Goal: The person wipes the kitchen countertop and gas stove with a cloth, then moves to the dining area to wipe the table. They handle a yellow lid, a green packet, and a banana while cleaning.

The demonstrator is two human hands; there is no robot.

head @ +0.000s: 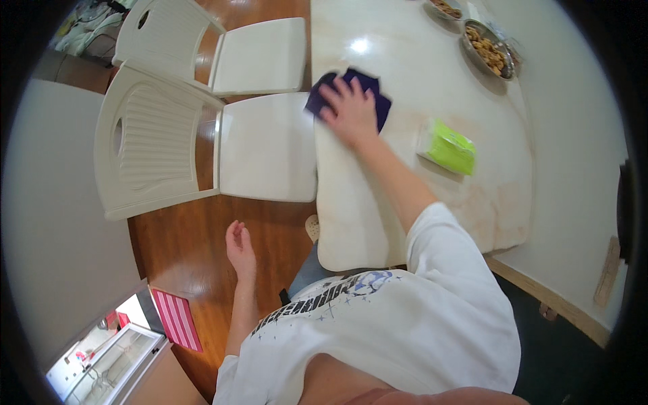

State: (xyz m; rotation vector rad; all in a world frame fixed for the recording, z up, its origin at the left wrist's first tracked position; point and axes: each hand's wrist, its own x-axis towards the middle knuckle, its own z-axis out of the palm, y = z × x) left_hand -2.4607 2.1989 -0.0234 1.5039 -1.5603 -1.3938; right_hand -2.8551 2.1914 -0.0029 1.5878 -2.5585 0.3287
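Note:
A dark purple cloth [383, 104] lies bunched on the pale marble-like table [364, 212], at its left edge beside a chair seat. My right hand [351, 109] presses down on it with spread fingers, holding it against the tabletop. Away from the table, over the wooden floor, my left hand [240, 248] hangs with loosely bent fingers and nothing in it. A green and white soft pack of tissues [449, 149] rests on the table to the right of my right forearm.
Two white plastic chairs [266, 147] stand along the table's left side. At the far right of the table are a metal bowl of brown food pieces [468, 53] and another bowl [445, 15], near the wall [572, 116]. A pink striped mat [177, 319] lies at lower left.

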